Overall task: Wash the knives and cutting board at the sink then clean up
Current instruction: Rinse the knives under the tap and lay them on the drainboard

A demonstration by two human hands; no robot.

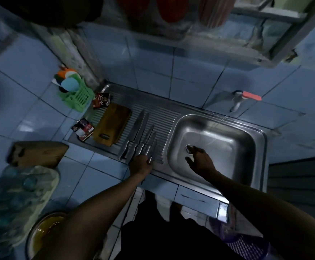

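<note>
Knives (140,136) lie side by side on the ribbed drainboard (164,117) at centre frame, the cutting board (113,123) just left of them. Left hand (141,164) grips the handle of the rightmost knife. Right hand (199,159) hovers with fingers spread over the sink (228,139) basin near its drain (189,148)

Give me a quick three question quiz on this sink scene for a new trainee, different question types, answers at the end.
1. True or false: the knives lie in the sink basin.
2. Which of the hands grips a knife handle: A left hand, B right hand?
3. Fill in: the cutting board lies to the ___ of the knives.

Key: 1 false, they lie on the ribbed drainboard. 2 A. 3 left.
</note>
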